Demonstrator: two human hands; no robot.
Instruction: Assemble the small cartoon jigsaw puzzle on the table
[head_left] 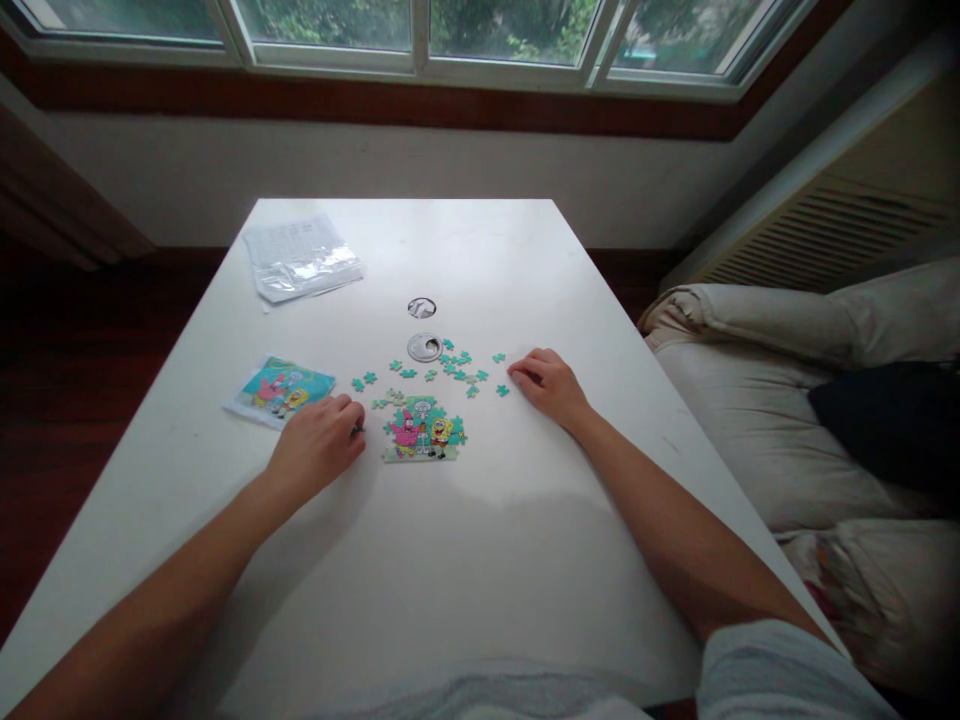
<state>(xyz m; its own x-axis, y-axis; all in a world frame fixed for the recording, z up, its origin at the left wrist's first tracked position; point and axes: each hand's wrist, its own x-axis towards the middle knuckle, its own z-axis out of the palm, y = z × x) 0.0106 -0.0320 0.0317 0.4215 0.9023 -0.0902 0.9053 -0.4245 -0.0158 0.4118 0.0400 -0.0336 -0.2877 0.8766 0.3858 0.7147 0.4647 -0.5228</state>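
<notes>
A partly joined jigsaw puzzle (pixel 424 430) with a pink starfish and a yellow sponge figure lies on the white table. To its left, my left hand (pixel 319 435) is closed in a pinch on a small puzzle piece (pixel 358 429), mostly hidden by the fingers. My right hand (pixel 551 385) rests on the table to the right, fingers curled together; whether anything is inside them is hidden. Loose teal puzzle pieces (pixel 461 372) are scattered behind the joined part, one of them (pixel 502 391) close to my right fingertips.
Beside my left hand lies a picture packet (pixel 281 388) printed with the same characters. Clear plastic bags (pixel 300 260) sit at the table's far left. Two round metallic discs (pixel 425 347) are behind the puzzle. A sofa (pixel 750 400) stands along the right side.
</notes>
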